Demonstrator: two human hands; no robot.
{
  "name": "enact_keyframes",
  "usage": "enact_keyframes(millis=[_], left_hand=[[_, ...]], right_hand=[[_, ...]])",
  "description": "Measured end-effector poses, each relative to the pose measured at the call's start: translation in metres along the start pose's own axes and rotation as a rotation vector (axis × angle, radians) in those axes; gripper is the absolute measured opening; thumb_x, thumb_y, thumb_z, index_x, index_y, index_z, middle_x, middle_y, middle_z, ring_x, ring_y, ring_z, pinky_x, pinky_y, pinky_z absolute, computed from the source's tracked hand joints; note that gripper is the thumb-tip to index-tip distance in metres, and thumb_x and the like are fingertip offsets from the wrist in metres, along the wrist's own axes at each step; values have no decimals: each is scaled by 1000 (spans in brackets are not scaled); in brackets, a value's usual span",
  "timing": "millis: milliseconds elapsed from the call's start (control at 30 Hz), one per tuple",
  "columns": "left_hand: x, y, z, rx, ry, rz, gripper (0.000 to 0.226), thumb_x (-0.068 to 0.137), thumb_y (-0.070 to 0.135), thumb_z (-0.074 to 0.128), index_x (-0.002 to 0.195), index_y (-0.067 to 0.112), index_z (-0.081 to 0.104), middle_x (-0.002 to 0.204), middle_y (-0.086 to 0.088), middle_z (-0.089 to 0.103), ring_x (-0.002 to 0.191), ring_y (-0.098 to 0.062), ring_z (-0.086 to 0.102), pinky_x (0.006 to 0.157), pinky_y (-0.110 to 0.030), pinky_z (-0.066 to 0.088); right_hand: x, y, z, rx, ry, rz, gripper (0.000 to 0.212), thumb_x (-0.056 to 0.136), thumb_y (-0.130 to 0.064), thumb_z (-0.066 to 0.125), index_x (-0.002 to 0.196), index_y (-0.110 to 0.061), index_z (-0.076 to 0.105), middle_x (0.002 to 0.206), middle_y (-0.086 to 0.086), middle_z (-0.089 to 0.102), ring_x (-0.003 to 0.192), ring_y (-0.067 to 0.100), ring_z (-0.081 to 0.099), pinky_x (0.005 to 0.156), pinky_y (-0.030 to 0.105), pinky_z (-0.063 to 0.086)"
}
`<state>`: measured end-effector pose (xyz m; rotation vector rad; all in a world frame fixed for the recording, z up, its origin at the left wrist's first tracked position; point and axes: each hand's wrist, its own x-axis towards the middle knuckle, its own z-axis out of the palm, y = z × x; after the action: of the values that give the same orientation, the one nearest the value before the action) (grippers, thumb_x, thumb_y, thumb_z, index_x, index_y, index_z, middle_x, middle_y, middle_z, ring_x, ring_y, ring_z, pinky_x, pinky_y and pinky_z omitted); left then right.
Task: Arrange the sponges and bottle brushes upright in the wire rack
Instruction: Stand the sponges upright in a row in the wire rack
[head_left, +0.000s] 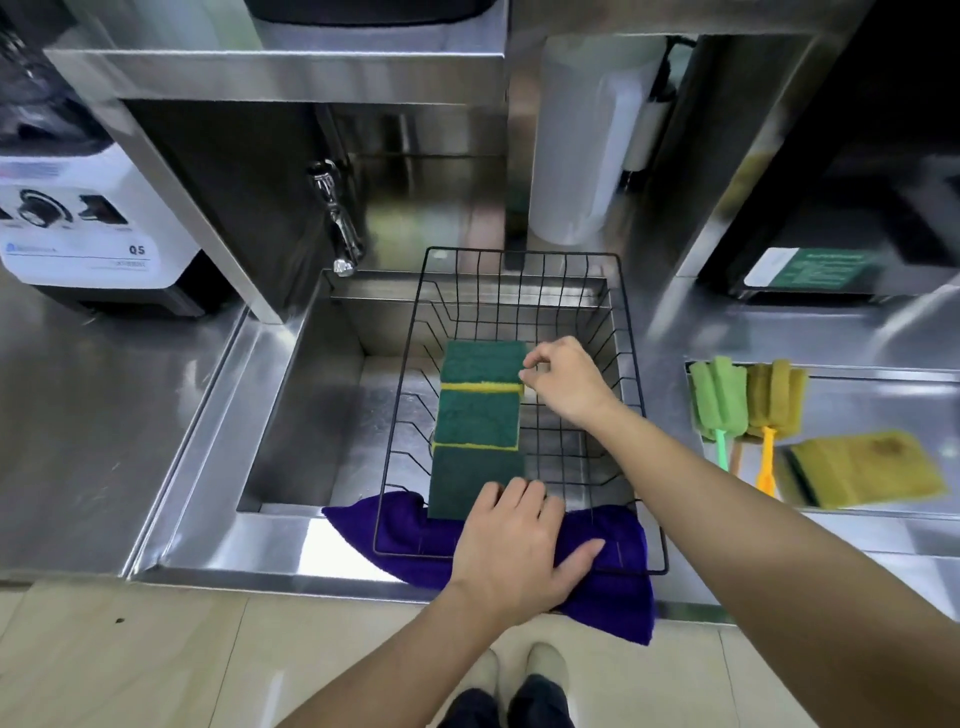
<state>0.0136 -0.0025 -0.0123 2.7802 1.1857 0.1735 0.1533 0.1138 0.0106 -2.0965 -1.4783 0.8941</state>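
A black wire rack (631, 332) sits over the sink. Three green-and-yellow sponges stand in a row inside it: a far sponge (480, 362), a middle sponge (477, 420) and a near sponge (470, 478). My right hand (563, 379) pinches the far sponge's right top corner. My left hand (511, 545) rests on the rack's front, its fingers against the near sponge. On the counter to the right lie a green bottle brush (719, 402), a yellow bottle brush (774, 402) and a loose yellow sponge (865, 467).
A purple cloth (613, 587) lies under the rack's front edge. A tap (337, 228) juts over the steel sink (311, 415) at the back left. A white blender base (88, 228) stands on the left counter. A white cylinder (582, 140) stands behind the rack.
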Motion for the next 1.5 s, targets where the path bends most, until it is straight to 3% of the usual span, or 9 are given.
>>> enact_keyframes(millis=[167,300,533,667,833,1033,1267,1400,1500], left_hand=[[12,33,0,-37,-164,87,62,90,62,23,92,14,63,87,-4,66,81,-24,58,74,-39,45],[23,50,2,27,-257,158,78,83,66,3,109,13,54,111,-8,62,102,-28,54,89,-42,39],[29,55,4,87,-307,160,63,92,66,20,121,16,45,122,-7,55,109,-25,51,90,-41,41],[29,56,1,90,-312,158,65,91,68,19,122,17,45,122,-4,55,109,-22,52,89,-37,43],[29,54,1,77,-294,156,67,88,71,19,118,19,48,120,-1,57,108,-19,53,88,-35,44],[27,55,1,84,-263,153,67,87,72,20,120,21,49,121,2,56,110,-16,52,88,-32,42],[25,55,0,97,-255,158,66,89,70,21,124,21,47,125,2,55,111,-16,52,90,-32,41],[25,55,1,93,-245,161,66,89,70,22,125,21,46,126,1,54,113,-16,51,91,-32,41],[24,55,2,82,-240,157,65,89,70,22,125,21,47,126,1,54,114,-16,50,92,-33,40]], right_hand=[[-17,23,-45,110,180,24,15,89,-14,57,97,-6,68,106,9,54,94,19,52,82,19,34],[-33,60,-83,99,419,91,18,87,-7,54,96,-1,68,101,14,61,93,27,59,88,30,42],[-80,148,-124,-170,698,504,44,87,-23,56,126,-4,49,132,22,46,125,38,43,103,47,32],[-103,187,-133,-97,594,749,75,83,-37,62,141,-7,27,145,21,35,136,36,30,108,47,25],[-113,195,-141,-103,495,794,97,69,-50,74,141,-10,23,144,20,36,135,36,30,108,48,26],[-116,190,-143,-56,294,856,89,61,-61,74,127,-9,46,133,19,42,128,36,36,107,45,34],[-123,175,-158,226,397,728,72,72,-35,78,125,1,44,118,16,47,113,34,47,84,39,40],[-127,150,-173,181,455,648,82,66,-35,83,127,2,43,136,20,35,120,36,46,98,39,41],[-126,132,-177,352,449,529,62,58,-30,88,103,-5,54,112,14,51,107,31,53,86,40,46]])
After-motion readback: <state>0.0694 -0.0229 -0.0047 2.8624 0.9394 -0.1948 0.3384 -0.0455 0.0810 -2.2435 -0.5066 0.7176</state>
